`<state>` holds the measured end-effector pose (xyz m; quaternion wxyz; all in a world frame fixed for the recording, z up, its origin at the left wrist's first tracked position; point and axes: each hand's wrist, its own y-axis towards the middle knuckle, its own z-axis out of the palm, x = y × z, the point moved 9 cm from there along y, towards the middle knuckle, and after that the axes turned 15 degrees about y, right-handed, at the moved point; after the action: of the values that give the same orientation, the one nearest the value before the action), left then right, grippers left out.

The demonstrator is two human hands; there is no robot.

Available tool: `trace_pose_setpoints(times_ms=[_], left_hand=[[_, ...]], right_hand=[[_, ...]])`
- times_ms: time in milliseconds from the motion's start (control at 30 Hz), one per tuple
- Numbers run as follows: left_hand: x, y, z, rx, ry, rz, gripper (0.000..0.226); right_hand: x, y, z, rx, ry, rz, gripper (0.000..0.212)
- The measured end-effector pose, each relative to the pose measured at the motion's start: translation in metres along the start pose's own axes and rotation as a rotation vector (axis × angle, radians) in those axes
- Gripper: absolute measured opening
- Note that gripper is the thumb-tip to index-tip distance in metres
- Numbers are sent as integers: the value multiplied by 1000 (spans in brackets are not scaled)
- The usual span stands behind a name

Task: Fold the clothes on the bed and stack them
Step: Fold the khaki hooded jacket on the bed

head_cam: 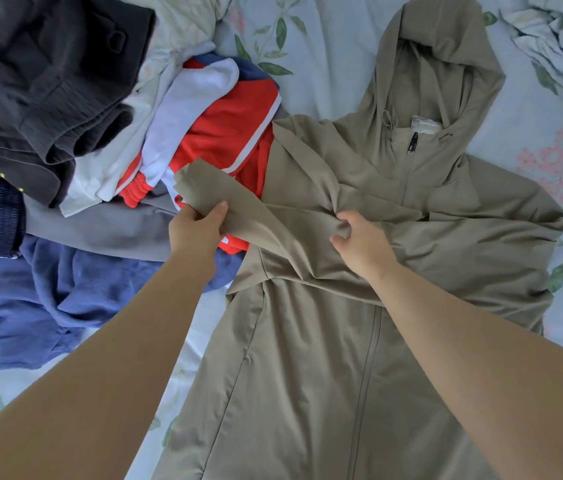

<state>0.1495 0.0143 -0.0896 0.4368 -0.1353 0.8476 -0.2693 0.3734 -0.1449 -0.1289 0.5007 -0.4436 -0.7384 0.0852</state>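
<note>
1. Out past my left fingers, the unfolded pile (65,133) sits heaped on the bed (325,46).
2. My left hand (197,232) curls its fingers round the sleeve (211,188) near the cuff.
3. My right hand (365,245) pinches bunched chest cloth; the khaki jacket (342,358) lies spread beneath both.
4. I judge I'm folding the sleeve inward; next it needs laying flat across the chest.

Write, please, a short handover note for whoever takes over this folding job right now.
Left hand grips the sleeve of the khaki jacket near the cuff.
Right hand pinches fabric at its chest.
The jacket lies front up on the bed, hood farthest away.
Done: no folded stack in view.
Left: fold the jacket, then the crumpled pile on the left.
</note>
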Motion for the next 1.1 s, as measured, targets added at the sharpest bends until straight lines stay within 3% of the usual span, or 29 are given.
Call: trace_pose_setpoints(times_ms=[67,133,300,367,433,500,633,700,767,900,967,1100], left_hand=[[-6,1,-14,-50,162,89,8],[-9,0,-23,-46,159,124,8],[-14,3,-35,63,-401,111,23],[-4,6,-32,97,-458,0,23],[1,6,-24,161,-406,-107,16],[2,5,-18,163,-366,-164,30],[-10,13,-38,-139,-156,-36,63],[-22,19,-40,-180,116,93,55],[-28,22,-40,-174,262,147,23],[-14,27,-50,-184,99,63,14],[-7,27,-49,-111,-30,36,23],[-6,26,-52,3,-47,71,11]], right_hand=[[2,6,1,-48,-76,-5,22],[11,8,-8,-151,-70,-72,16],[40,-3,-55,-500,359,-262,15],[47,2,-52,-432,359,-250,20],[48,7,-33,-255,294,-166,37],[47,3,-15,-131,242,-133,46],[43,-10,15,2,142,-173,45],[35,-13,24,30,115,-151,44],[28,-14,28,28,115,-126,43],[22,-15,31,24,106,-104,41],[22,-14,32,22,105,-97,40],[23,-14,35,33,102,-84,41]])
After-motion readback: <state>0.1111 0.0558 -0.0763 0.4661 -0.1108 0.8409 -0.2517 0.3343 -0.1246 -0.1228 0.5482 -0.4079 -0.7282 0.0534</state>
